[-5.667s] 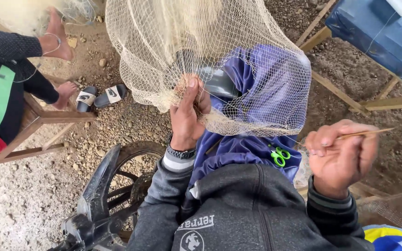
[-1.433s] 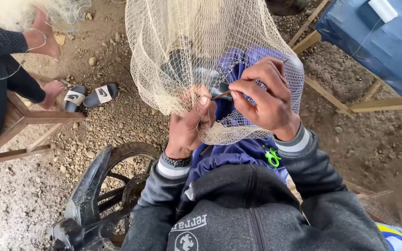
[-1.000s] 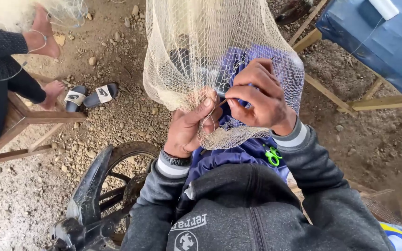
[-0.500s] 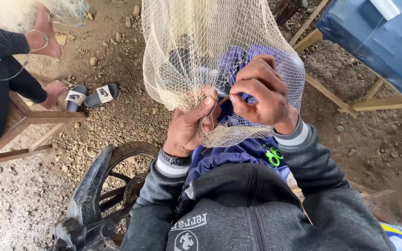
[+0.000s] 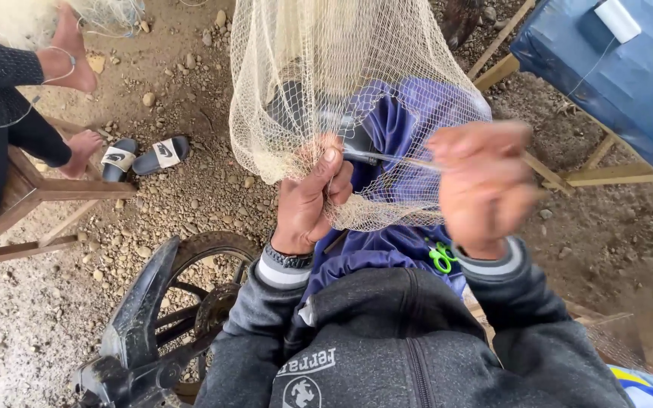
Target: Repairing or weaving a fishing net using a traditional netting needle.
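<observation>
Two hands on net (image 5: 319,98) | left hand (image 5: 307,200) pinching mesh | right hand (image 5: 485,189), 3 o'clock, blurred, grip unclear | soft, light, snag-prone; best held at bunched edge

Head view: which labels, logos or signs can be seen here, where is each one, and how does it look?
Sweatshirt print: bottom centre, on grey fabric, white lettering above a round white emblem.
Sandal marks: on the gravel at left, white straps with a dark mark on each, dark soles.
No packages, signs or screens show.

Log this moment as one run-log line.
left hand: pinching fishing net edge | right hand: blurred, pulling netting needle | green scissors: on lap
</observation>
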